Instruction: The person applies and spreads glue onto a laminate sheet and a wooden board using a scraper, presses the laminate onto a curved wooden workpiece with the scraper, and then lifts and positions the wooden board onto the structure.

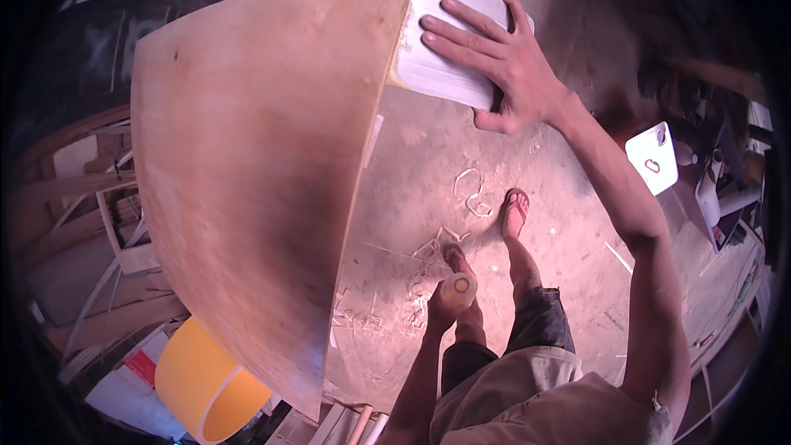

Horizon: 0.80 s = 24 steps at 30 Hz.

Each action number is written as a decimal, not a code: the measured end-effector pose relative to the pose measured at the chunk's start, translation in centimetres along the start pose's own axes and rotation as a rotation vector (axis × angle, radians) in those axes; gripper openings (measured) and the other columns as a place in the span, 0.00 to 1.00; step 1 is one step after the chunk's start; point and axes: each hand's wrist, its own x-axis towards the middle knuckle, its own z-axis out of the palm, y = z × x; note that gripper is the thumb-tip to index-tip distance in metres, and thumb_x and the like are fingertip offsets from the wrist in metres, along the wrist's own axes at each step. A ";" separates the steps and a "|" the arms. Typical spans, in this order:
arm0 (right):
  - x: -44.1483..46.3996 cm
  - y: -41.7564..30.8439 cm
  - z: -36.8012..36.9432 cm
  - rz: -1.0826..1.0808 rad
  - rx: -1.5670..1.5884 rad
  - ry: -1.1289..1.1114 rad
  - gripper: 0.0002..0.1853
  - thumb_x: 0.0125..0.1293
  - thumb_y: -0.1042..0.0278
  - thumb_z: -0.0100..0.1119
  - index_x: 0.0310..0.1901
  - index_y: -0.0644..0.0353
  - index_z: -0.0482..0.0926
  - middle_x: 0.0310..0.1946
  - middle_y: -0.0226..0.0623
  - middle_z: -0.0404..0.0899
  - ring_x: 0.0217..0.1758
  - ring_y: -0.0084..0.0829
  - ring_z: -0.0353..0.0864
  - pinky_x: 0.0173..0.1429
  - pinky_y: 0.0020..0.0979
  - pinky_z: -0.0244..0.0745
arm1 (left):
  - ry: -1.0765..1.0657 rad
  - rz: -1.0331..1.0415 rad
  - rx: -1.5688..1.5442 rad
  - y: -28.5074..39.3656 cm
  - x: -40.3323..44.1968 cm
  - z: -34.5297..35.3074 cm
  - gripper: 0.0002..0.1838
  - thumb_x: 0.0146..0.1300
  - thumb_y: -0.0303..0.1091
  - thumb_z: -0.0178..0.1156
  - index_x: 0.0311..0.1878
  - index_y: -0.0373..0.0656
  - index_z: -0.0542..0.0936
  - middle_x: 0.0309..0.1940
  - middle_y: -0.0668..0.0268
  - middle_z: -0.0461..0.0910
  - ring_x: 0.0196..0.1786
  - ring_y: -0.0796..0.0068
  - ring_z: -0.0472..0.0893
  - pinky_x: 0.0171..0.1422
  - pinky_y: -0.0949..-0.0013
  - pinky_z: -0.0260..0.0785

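A large curved wooden panel [255, 140] fills the left half of the view, with its straight edge running down toward me. At its far end sits a white block-like piece [449, 37] with a rough edge along the wood. My right hand [515, 66] lies on this white piece, fingers spread flat over its face and thumb at its near side. Low in the middle, my left hand [449, 305] is closed around a pale bottle [458, 286], its round yellowish top facing up. The bottle is apart from the panel.
Thin curled strips [428, 247] litter the concrete floor [412, 156] around my feet. A yellow cylinder [194, 371] stands below the panel at lower left. Wooden frames [124, 231] and boards crowd the left side. A white phone-like object [652, 158] is at right, near shelving with clutter.
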 end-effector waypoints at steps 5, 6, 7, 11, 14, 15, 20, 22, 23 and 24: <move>1.2 -0.2 -1.7 0.061 -0.015 -0.135 0.48 0.41 0.40 0.54 0.69 0.49 0.66 0.71 0.25 0.63 0.74 0.36 0.60 0.67 0.64 0.46 | 0.047 0.017 -0.021 1.5 -2.7 -1.1 0.36 0.40 0.36 0.78 0.55 0.40 0.74 0.50 0.59 0.80 0.53 0.62 0.80 0.56 0.61 0.73; 1.6 -0.1 -2.0 0.100 -0.052 -0.233 0.48 0.41 0.41 0.55 0.68 0.49 0.66 0.71 0.25 0.63 0.74 0.36 0.59 0.67 0.65 0.46 | 0.064 0.032 -0.017 2.2 -3.4 -1.5 0.36 0.40 0.36 0.78 0.55 0.40 0.74 0.50 0.59 0.80 0.53 0.61 0.80 0.57 0.60 0.73; 1.8 0.0 -2.3 0.141 -0.092 -0.330 0.47 0.40 0.42 0.57 0.68 0.49 0.66 0.71 0.25 0.63 0.74 0.35 0.59 0.68 0.66 0.46 | 0.082 0.036 -0.023 2.7 -4.5 -1.7 0.36 0.40 0.36 0.78 0.55 0.40 0.74 0.49 0.59 0.80 0.53 0.62 0.80 0.56 0.60 0.73; 0.7 -0.1 -4.1 0.567 0.255 -0.308 0.44 0.42 0.54 0.62 0.67 0.55 0.68 0.71 0.31 0.63 0.75 0.36 0.57 0.74 0.60 0.44 | 0.168 0.007 -0.102 3.0 -7.5 -3.9 0.36 0.40 0.36 0.79 0.55 0.40 0.74 0.49 0.59 0.81 0.52 0.63 0.80 0.55 0.61 0.74; -4.5 0.3 -5.0 0.804 1.041 0.144 0.37 0.52 0.57 0.55 0.67 0.60 0.68 0.64 0.45 0.71 0.65 0.39 0.71 0.63 0.34 0.68 | 0.234 -0.050 -0.225 2.4 -9.8 -6.2 0.36 0.40 0.36 0.79 0.55 0.40 0.75 0.49 0.59 0.81 0.51 0.64 0.81 0.54 0.61 0.74; -7.3 -0.2 -5.1 1.213 1.476 0.340 0.34 0.57 0.53 0.51 0.65 0.61 0.69 0.55 0.42 0.77 0.53 0.37 0.77 0.50 0.36 0.75 | 0.257 -0.060 -0.272 2.2 -10.3 -7.0 0.36 0.40 0.36 0.79 0.55 0.40 0.75 0.49 0.59 0.81 0.51 0.64 0.81 0.54 0.61 0.74; -7.7 -6.1 -12.9 1.201 1.833 0.655 0.33 0.61 0.36 0.48 0.61 0.52 0.70 0.56 0.39 0.72 0.55 0.45 0.73 0.47 0.57 0.72 | 0.353 -0.068 -0.527 2.1 -13.4 -8.9 0.36 0.39 0.36 0.79 0.55 0.39 0.75 0.48 0.59 0.81 0.50 0.65 0.81 0.53 0.61 0.75; -6.2 -8.0 -15.7 1.053 1.891 0.651 0.38 0.62 0.31 0.46 0.66 0.50 0.66 0.62 0.41 0.68 0.60 0.49 0.70 0.48 0.66 0.70 | 0.381 -0.041 -0.644 2.9 -14.8 -9.0 0.36 0.39 0.36 0.79 0.55 0.39 0.75 0.48 0.59 0.82 0.49 0.66 0.82 0.52 0.61 0.76; -4.9 -8.8 -17.0 0.998 1.921 0.651 0.39 0.62 0.31 0.47 0.67 0.49 0.65 0.64 0.41 0.66 0.63 0.51 0.68 0.50 0.69 0.68 | 0.390 -0.016 -0.703 3.4 -15.4 -9.4 0.37 0.39 0.36 0.79 0.55 0.39 0.75 0.48 0.59 0.82 0.49 0.66 0.82 0.52 0.61 0.76; -3.0 -9.4 -18.3 0.974 1.944 0.651 0.38 0.62 0.33 0.47 0.68 0.50 0.63 0.64 0.43 0.65 0.64 0.51 0.66 0.53 0.71 0.66 | 0.396 0.019 -0.761 4.4 -15.8 -10.1 0.37 0.39 0.36 0.79 0.55 0.39 0.75 0.48 0.59 0.82 0.49 0.67 0.82 0.52 0.61 0.76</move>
